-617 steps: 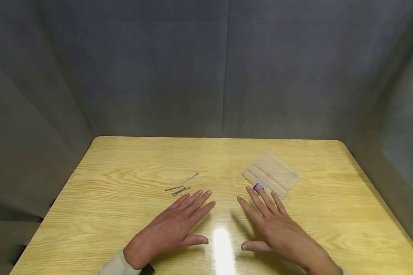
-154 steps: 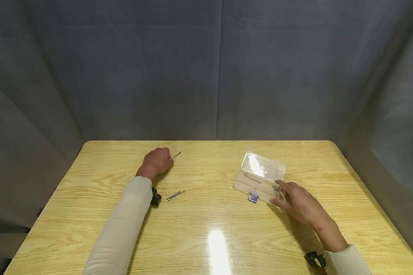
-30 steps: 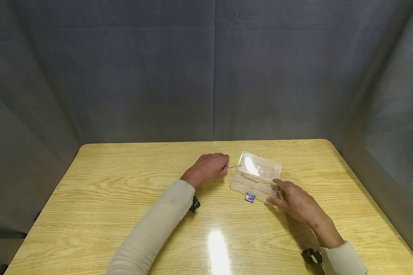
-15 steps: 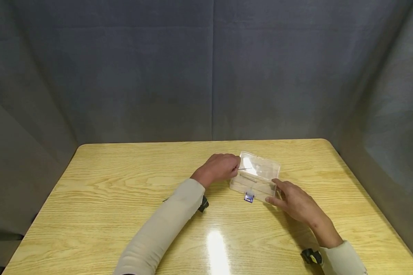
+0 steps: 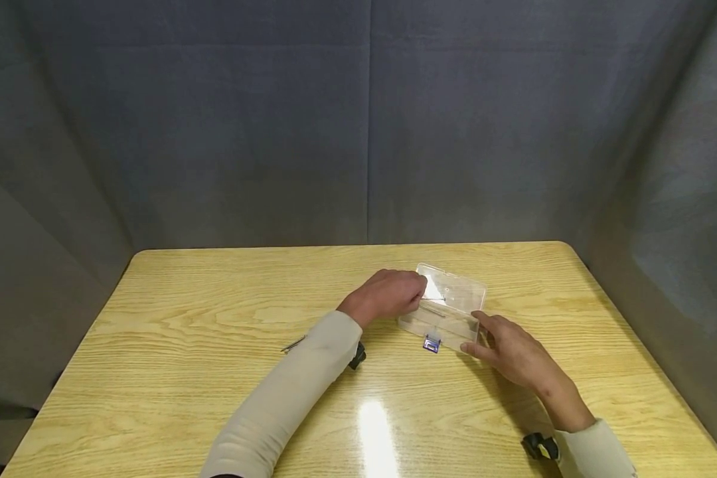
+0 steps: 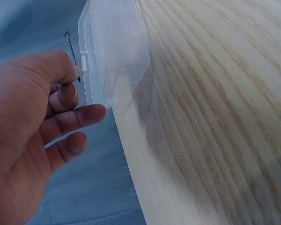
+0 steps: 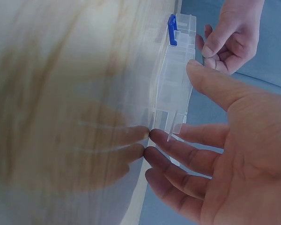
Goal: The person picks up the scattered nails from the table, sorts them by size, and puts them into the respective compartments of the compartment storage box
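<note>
My left hand [image 5: 391, 292] pinches a nail [image 6: 72, 54] between thumb and index finger, its head end pointing away from the hand. It hovers over the left part of a clear plastic box [image 6: 119, 51]. The lid [image 5: 467, 287] stands raised at the back, and a blue latch [image 5: 432, 344] hangs at the front. Another nail [image 5: 433, 311] lies inside the back compartment. With thumb and fingers at its front and back edges, my right hand [image 5: 516, 348] holds the right end of the box.
More nails [image 5: 293, 344] lie on the wooden table [image 5: 173, 345], partly hidden behind my left sleeve [image 5: 293, 392]. Grey curtains [image 5: 245, 133] surround the table at the back and sides.
Over the last second my left hand has carried its nail rightward from beside the box to over it. Nails behind the left sleeve have come into sight. The right hand stays at the box.
</note>
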A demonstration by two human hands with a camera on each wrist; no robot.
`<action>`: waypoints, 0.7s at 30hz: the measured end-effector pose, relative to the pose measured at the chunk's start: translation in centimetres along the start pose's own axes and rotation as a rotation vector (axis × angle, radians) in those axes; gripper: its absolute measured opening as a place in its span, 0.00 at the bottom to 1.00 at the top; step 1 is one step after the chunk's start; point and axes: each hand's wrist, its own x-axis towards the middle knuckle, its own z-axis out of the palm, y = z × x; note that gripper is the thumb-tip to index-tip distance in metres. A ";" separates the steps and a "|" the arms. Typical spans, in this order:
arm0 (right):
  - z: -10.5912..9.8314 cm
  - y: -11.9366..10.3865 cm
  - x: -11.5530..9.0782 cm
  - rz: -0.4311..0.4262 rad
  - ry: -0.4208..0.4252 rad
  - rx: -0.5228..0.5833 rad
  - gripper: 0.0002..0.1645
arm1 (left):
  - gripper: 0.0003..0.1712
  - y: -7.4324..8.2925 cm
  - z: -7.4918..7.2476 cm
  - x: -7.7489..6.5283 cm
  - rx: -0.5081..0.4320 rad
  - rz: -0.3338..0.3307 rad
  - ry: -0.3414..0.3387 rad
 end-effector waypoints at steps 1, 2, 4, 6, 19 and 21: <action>0.0 0.0 0.0 -0.003 0.003 0.000 0.40 | 0.13 0.1 0.0 0.0 0.011 0.006 0.002; 0.0 0.0 0.0 -0.006 0.005 -0.001 0.39 | 0.13 0.2 0.1 0.1 0.019 0.011 0.007; 0.0 0.0 0.0 -0.008 0.007 0.001 0.39 | 0.13 0.3 0.1 0.2 0.029 0.017 0.020; 0.0 0.0 -0.1 -0.010 0.008 0.003 0.39 | 0.14 0.4 0.1 0.2 0.026 0.016 0.031; -0.1 0.0 -0.1 -0.002 0.001 0.001 0.39 | 0.10 -0.1 -0.1 -0.6 -0.067 -0.031 -0.001; -0.1 0.0 -0.1 -0.005 -0.001 0.004 0.39 | 0.09 -0.1 -0.2 -0.7 -0.073 -0.034 -0.007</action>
